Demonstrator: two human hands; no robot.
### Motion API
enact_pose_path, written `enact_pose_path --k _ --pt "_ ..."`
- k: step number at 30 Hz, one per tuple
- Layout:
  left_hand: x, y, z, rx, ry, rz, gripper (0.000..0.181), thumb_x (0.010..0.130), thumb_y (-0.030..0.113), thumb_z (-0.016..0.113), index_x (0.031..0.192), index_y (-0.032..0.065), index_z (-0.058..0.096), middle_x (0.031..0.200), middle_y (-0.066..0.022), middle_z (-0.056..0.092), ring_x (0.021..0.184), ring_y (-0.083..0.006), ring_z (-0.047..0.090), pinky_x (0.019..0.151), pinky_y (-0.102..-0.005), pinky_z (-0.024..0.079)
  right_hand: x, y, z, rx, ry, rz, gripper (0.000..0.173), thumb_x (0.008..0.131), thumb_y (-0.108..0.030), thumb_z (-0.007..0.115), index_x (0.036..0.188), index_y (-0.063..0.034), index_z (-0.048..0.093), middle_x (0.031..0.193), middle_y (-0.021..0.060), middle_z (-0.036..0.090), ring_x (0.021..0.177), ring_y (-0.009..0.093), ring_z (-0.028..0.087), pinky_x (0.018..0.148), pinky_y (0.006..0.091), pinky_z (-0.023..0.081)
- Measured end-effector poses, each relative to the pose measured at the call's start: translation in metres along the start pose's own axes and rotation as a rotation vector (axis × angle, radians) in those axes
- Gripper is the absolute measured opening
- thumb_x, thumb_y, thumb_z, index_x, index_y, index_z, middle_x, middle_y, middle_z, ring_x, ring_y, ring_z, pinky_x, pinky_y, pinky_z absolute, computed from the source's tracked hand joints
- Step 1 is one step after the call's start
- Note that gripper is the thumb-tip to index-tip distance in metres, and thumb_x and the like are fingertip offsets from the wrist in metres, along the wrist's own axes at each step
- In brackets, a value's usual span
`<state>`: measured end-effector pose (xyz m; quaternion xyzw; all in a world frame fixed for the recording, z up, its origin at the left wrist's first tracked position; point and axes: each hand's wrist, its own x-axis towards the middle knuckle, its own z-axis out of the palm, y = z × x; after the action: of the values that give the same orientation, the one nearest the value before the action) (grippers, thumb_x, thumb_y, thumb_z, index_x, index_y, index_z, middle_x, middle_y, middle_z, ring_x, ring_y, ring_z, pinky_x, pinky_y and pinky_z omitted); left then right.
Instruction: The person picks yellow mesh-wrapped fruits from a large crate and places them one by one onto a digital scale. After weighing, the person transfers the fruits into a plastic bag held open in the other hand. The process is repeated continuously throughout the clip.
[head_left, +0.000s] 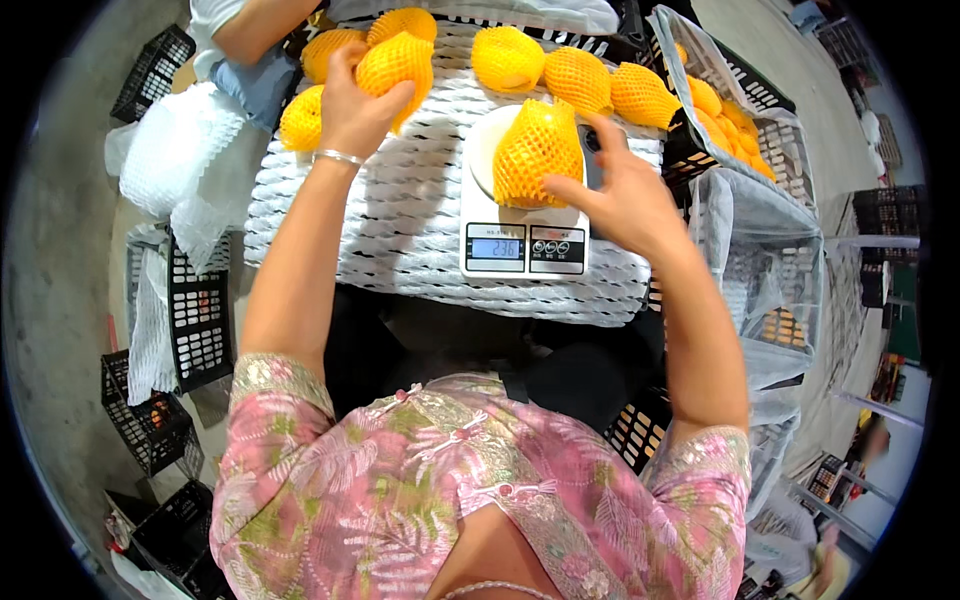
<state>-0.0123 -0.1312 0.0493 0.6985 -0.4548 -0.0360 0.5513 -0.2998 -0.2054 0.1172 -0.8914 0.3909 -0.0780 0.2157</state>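
My left hand (360, 112) is wrapped around a fruit in a yellow foam net (397, 71), above the far left of the padded surface. Just behind and beside it lie more netted fruits (301, 118). A white digital kitchen scale (474, 206) with a lit display stands right of the middle. One netted fruit (536, 154) rests on its round plate. Around that fruit's right side, my right hand (626, 187) has its fingers spread. The thumb overlaps the net's lower right; whether it presses on it I cannot tell.
White woven foam padding (405, 247) covers the work surface. Several netted fruits (577, 79) line its far edge. On the right are a lined black crate of yellow fruits (720, 120) and another lined crate (750, 247). A person's arm (262, 30), white foam nets (176, 150) and black crates (199, 315) are left.
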Motion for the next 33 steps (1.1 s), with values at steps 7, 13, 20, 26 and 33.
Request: enact_pose_path --k 7,13,20,26,33 --pt "-0.049 0.048 0.017 -0.619 -0.082 -0.373 0.045 0.077 0.007 0.07 0.113 -0.0019 0.045 0.102 -0.0099 0.058 0.09 -0.0159 0.058 0.08 -0.0281 0.048 0.028 -0.025 0.041 -0.073 -0.018 0.04 0.088 0.067 -0.043 0.07 0.139 -0.0118 0.031 0.112 0.0201 0.054 0.107 0.034 0.054 0.087 0.0413 0.046" --pt "-0.051 0.04 0.063 -0.646 -0.291 -0.456 0.04 0.081 0.013 0.064 0.115 -0.0029 0.049 0.105 -0.0102 0.058 0.094 -0.0174 0.056 0.085 -0.0303 0.046 -0.003 0.102 0.006 0.88 -0.018 -0.089 0.1 0.061 -0.023 0.079 0.141 -0.0065 0.022 0.122 0.0172 0.043 0.112 0.022 0.047 0.098 0.0315 0.037" --pt "-0.045 0.018 0.078 -0.044 -0.458 -0.06 0.04 0.092 0.019 0.055 0.124 -0.0039 0.049 0.11 -0.0099 0.056 0.098 -0.0161 0.054 0.087 -0.0281 0.043 -0.152 0.309 -0.064 0.654 0.102 0.531 0.084 0.06 -0.028 0.078 0.129 0.0025 0.041 0.112 0.0169 0.058 0.097 0.022 0.059 0.079 0.0339 0.05" --pt "-0.059 0.042 0.077 -0.233 -0.353 -0.222 0.04 0.095 0.02 0.051 0.126 -0.0045 0.048 0.116 -0.0114 0.056 0.105 -0.0171 0.054 0.092 -0.0286 0.042 -0.179 0.368 0.004 -0.063 -0.665 0.867 0.092 0.05 -0.04 0.081 0.124 -0.0004 0.045 0.107 0.0204 0.061 0.092 0.032 0.063 0.084 0.0378 0.05" --pt "-0.064 0.011 0.029 0.063 -0.077 -0.021 0.045 0.089 0.017 0.061 0.127 -0.0021 0.047 0.126 -0.0135 0.051 0.115 -0.0219 0.049 0.096 -0.0341 0.039 -0.167 0.398 0.088 -0.109 -0.701 0.739 0.073 0.058 -0.036 0.079 0.117 -0.0011 0.054 0.119 0.0213 0.055 0.103 0.031 0.058 0.084 0.0375 0.051"
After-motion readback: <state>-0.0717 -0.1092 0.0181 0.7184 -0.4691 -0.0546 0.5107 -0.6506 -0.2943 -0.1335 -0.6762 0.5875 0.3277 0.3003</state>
